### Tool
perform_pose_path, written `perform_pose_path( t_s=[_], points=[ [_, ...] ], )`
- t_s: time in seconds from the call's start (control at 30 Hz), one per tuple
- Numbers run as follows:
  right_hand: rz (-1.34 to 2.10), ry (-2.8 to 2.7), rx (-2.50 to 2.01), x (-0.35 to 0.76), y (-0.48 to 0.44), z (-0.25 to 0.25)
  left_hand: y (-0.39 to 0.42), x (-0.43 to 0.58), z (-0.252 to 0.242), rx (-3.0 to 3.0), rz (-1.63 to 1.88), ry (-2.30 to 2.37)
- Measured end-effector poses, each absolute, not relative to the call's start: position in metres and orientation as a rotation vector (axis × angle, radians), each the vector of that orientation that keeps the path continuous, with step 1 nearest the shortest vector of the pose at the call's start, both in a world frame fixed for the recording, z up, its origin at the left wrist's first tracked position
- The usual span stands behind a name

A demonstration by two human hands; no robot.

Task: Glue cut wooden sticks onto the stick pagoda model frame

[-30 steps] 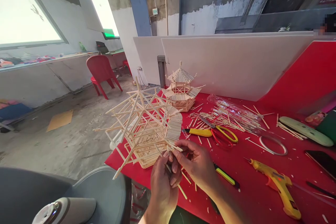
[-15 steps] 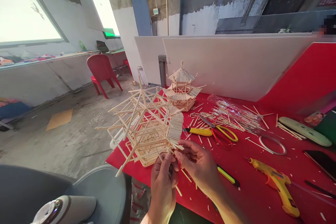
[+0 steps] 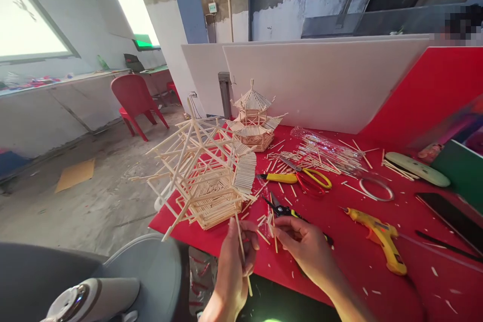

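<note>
My left hand (image 3: 236,256) is closed round a thin wooden stick (image 3: 241,244), which slants down through the fingers. My right hand (image 3: 302,241) is held above the red tabletop with thumb and forefinger pinched. A stick shows at those fingertips, but I cannot tell if it is gripped or lies behind them. Partly hidden by this hand are black pruning shears (image 3: 281,209) with yellow-green on the handles. Just beyond my left hand stands an open pavilion frame of sticks (image 3: 194,176), its roof partly covered on the right side. A smaller finished-looking stick pavilion (image 3: 253,115) stands behind it.
On the red tabletop (image 3: 320,282) lie a yellow cutter knife (image 3: 281,177), scissors (image 3: 317,177), loose sticks with plastic wrapping (image 3: 328,153), a yellow glue gun (image 3: 377,239) and a phone (image 3: 451,219). A white flask (image 3: 109,294) rests on a grey stool (image 3: 154,271) at lower left.
Both hands have drawn away from the frame's lower edge and apart from each other. My right hand has moved to the shears, whose blades now show. The left keeps its stick. The view has shifted slightly.
</note>
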State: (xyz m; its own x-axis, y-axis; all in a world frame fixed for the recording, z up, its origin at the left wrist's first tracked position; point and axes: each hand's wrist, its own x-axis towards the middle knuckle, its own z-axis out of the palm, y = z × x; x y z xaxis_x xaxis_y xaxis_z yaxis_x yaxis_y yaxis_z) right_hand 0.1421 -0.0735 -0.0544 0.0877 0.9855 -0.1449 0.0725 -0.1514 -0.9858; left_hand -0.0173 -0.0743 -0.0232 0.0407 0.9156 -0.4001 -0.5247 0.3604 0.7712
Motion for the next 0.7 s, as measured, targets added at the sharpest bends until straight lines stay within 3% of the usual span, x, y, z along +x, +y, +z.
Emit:
perform_pose_path(
  t_s=[0.23,0.7],
  points=[
    [0.863,-1.459,-1.705,0.191,-0.098,-0.083,-0.074,-0.014,-0.022,0.477,1.201,1.073],
    [0.329,-1.585,-1.864,0.199,-0.09,-0.073,-0.074,-0.013,-0.019,0.444,1.191,1.049]
  ],
)
